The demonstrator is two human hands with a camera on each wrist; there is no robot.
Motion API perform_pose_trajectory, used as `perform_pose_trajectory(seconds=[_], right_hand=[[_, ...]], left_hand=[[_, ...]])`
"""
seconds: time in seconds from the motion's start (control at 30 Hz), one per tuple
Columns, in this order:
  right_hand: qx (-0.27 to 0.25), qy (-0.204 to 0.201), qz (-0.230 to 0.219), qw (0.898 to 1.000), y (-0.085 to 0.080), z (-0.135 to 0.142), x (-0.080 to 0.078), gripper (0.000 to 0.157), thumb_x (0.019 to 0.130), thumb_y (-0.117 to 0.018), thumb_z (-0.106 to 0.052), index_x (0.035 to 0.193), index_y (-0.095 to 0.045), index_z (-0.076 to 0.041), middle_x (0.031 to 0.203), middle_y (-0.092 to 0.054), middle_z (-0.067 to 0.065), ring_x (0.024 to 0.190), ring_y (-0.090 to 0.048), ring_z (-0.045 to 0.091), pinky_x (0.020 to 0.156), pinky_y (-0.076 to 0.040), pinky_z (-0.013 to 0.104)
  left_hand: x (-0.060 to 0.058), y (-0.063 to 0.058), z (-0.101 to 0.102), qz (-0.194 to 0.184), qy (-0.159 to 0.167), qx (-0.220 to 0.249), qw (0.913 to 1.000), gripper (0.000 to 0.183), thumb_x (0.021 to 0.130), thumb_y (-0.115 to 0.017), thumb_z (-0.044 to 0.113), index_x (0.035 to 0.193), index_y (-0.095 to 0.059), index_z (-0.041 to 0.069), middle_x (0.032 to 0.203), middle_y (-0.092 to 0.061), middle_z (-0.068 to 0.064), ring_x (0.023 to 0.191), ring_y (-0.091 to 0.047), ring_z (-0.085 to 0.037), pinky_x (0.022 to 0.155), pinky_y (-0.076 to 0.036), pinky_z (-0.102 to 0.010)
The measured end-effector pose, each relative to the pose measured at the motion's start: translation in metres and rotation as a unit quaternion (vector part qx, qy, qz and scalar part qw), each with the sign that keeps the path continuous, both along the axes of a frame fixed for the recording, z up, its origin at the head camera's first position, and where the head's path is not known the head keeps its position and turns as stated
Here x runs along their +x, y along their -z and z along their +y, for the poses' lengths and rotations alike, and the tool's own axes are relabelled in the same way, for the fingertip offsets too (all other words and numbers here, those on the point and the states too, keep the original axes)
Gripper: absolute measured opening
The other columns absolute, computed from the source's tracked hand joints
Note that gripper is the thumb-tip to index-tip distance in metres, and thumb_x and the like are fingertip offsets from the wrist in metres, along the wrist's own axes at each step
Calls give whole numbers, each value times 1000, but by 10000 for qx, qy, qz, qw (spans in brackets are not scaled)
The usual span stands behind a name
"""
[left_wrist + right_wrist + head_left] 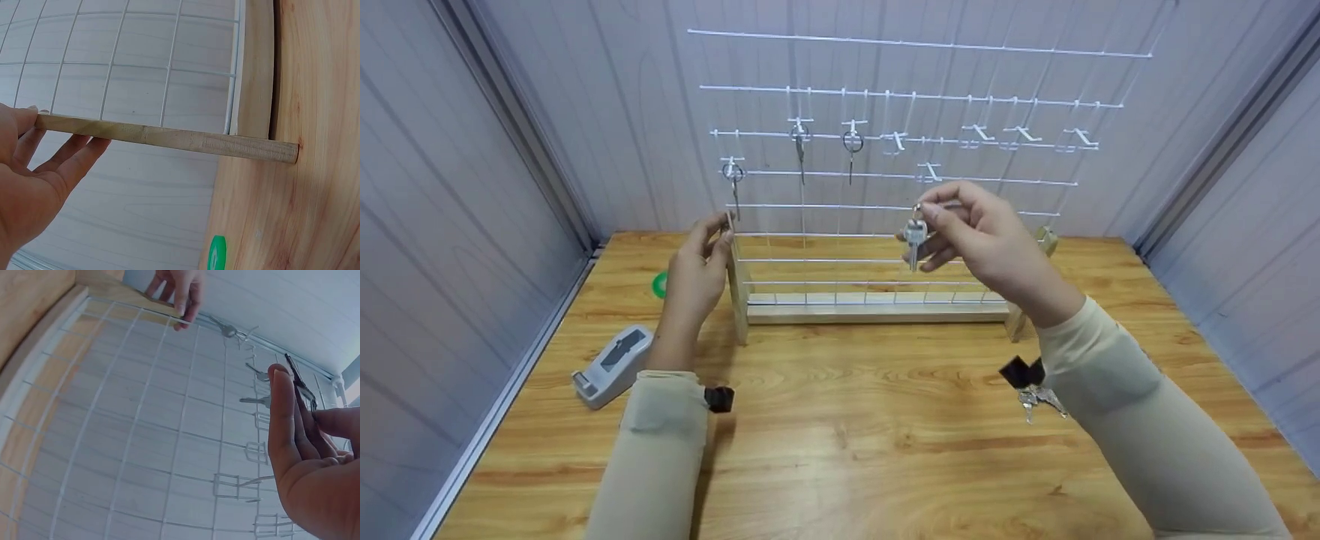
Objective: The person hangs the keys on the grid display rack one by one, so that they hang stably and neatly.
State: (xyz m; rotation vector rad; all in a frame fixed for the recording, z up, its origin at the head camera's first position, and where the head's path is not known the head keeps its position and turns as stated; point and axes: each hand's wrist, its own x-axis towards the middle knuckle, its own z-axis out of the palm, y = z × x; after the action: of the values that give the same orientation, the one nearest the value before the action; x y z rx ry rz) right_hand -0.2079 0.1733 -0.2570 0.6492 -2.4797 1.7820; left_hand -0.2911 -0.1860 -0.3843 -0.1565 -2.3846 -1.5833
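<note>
A white wire grid rack with a wooden base (877,315) stands upright on the table. My left hand (696,262) grips the upper end of its left wooden post (169,138), thumb on one side and fingers on the other. In front of the grid, my right hand (994,236) pinches the ring of a silver key (916,234), which hangs down below the fingertips, apart from the wires. Hooks jut from the grid. Keys on rings hang on several of them at the left, among them a key (801,150) and a key (851,161). Other hooks, such as a hook (930,172), hold no key.
On the table by my right sleeve lie more keys (1027,405), beside a black item (1016,371) partly hidden by the sleeve. Left of my left forearm are a grey-white tape dispenser (615,364) and a green ring (659,285). Panelled walls enclose the back and both sides.
</note>
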Motion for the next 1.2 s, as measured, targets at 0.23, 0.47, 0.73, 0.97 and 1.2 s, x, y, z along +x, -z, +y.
perform_pose_trajectory(seconds=[0.23,0.47,0.73,0.97,1.2], right_hand=[[-39,377,492,9981,-15,-13,-12,20,114,-51,-20,126,-56,-4,99,-82,5,77,-80,19,73,-71,36],[173,871,1022,9908,-21,-22,-17,25,114,-51,-24,128,-57,-4,108,-83,15,77,-80,20,73,-70,32],[175,1039,1159,9877,-26,-29,-25,27,115,-49,-23,132,-55,-3,109,-81,17,77,-80,20,70,-70,31],[253,1141,1077,9873,-27,-35,-30,24,115,-48,-25,131,-55,-8,107,-81,15,78,-81,25,68,-70,33],[322,1337,928,9861,-28,-41,-36,25,115,-47,-25,131,-56,-8,108,-81,16,74,-79,21,62,-69,32]], left_hand=[[-1,3,-2,207,-62,-96,9997,39,114,-53,23,152,-57,16,165,-52,-7,149,-55,-39,119,-55,-50],[-1,1,1,168,-24,-76,9998,39,114,-51,21,152,-56,14,166,-51,-10,149,-54,-40,121,-54,-51],[-1,0,1,220,-60,-93,9997,39,114,-51,19,152,-56,14,165,-52,-10,148,-56,-40,120,-54,-50],[-3,1,1,269,-46,-143,9995,39,114,-51,20,152,-56,13,165,-52,-12,148,-55,-42,120,-54,-50],[0,2,-2,81,19,-84,9999,41,114,-51,25,155,-53,15,168,-48,-9,151,-52,-40,121,-53,-50]])
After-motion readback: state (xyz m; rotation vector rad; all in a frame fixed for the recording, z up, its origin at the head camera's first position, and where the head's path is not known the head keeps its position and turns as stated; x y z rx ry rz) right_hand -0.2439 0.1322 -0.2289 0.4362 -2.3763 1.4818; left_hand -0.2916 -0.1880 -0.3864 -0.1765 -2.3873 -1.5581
